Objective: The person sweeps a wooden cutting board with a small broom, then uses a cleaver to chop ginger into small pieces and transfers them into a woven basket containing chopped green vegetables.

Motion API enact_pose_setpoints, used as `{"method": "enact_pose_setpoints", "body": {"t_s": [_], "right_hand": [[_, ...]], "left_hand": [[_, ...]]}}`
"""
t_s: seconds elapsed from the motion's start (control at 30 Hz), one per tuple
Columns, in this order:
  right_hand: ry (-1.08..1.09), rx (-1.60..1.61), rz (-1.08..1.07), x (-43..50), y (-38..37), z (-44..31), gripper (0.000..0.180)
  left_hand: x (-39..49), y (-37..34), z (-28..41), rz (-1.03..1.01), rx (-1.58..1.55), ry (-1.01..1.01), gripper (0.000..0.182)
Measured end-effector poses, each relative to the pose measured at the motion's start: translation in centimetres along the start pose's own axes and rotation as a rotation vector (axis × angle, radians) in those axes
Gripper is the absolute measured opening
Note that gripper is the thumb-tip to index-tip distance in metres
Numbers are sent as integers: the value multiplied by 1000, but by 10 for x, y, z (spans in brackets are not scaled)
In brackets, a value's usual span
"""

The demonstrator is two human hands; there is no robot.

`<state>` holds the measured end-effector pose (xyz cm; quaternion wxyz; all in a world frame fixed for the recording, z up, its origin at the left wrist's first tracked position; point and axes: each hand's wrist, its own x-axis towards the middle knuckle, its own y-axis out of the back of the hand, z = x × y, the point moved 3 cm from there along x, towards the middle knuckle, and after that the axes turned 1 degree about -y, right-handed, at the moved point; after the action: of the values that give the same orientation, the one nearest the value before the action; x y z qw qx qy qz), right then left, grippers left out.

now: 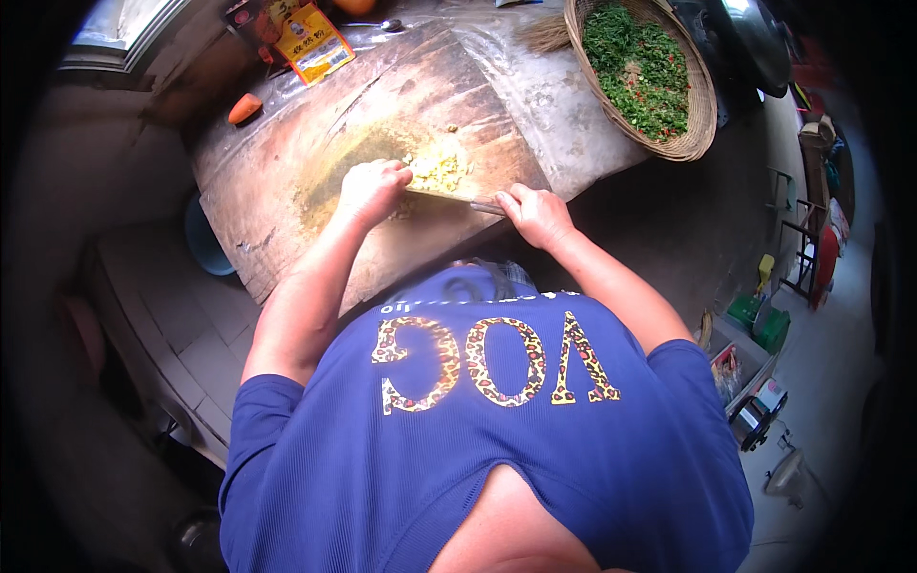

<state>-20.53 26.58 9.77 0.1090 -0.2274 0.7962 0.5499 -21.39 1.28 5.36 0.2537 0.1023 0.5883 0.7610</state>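
My right hand [537, 215] is closed around the handle of a kitchen knife [455, 196]. The blade lies across a worn wooden board [401, 86], seen nearly edge-on. At the blade's far end my left hand [376, 188] has its fingers curled onto the tip. Just beyond the blade is a loose heap of finely chopped pale yellow pieces [437, 166], perhaps ginger or garlic. A few more bits [402, 209] lie on the near side of the blade. One small dark piece [452, 128] sits past the heap.
An orange carrot piece [245, 109] rests at the board's left edge. Behind it are a yellow-orange seasoning packet [315, 44] and a spoon [390, 25]. A wicker basket [605, 93] of chopped greens with red bits stands at back right, beside a straw brush [548, 34].
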Motion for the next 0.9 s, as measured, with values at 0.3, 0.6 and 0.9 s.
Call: {"method": "enact_pose_setpoints", "body": {"t_s": [0.3, 0.6, 0.9], "right_hand": [[45, 55, 0, -20, -20, 6, 42], [200, -194, 14, 48, 57, -7, 51], [68, -122, -22, 87, 44, 25, 54]], "left_hand": [[-14, -3, 11, 126, 71, 5, 2], [7, 9, -8, 210, -114, 222, 5], [38, -3, -3, 100, 20, 265, 4]]}}
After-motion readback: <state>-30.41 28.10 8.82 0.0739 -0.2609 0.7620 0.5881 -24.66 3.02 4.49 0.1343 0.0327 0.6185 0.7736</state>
